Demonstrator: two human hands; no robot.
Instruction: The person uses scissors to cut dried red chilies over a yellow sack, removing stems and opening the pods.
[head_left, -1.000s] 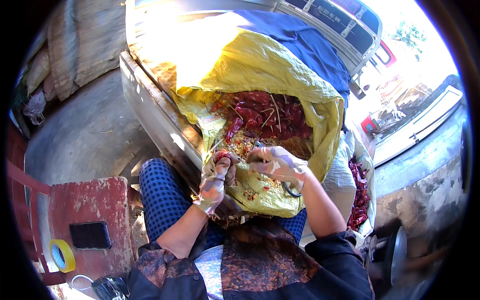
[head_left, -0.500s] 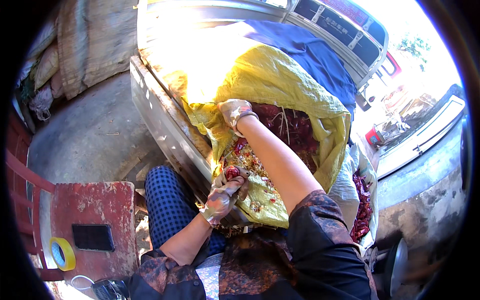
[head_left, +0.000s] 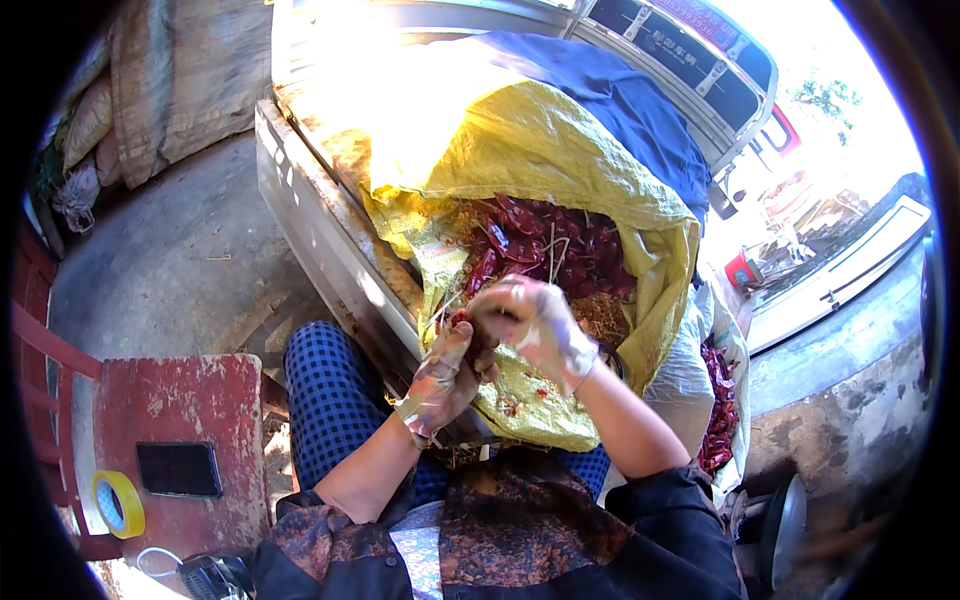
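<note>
Both my hands wear thin patterned gloves and meet over the near edge of an open yellow woven sack (head_left: pixel 570 135). My left hand (head_left: pixel 440 385) is closed around a dried red chili pepper (head_left: pixel 459 318), of which only a bit shows at the fingertips. Just right of it, my right hand (head_left: pixel 540 325) has its fingers curled in a pinch, somewhat blurred. Whatever lies between those fingers is hidden. Behind the hands, a heap of dried red chili peppers (head_left: pixel 590 250) fills the sack's mouth, with pale stems and yellowish seed bits among them.
The sack rests on a metal truck bed with a side panel (head_left: pixel 330 240). A blue cloth (head_left: pixel 610 90) covers its far side. At right stands a pale sack of chilies (head_left: pixel 720 420). On the left, a worn red chair (head_left: pixel 200 390) carries a phone (head_left: pixel 179 469) and yellow tape (head_left: pixel 119 504).
My right hand has let go of the sack's upper rim and come down toward me, beside the left hand. More of the chili heap shows. The left hand has stayed nearly in place.
</note>
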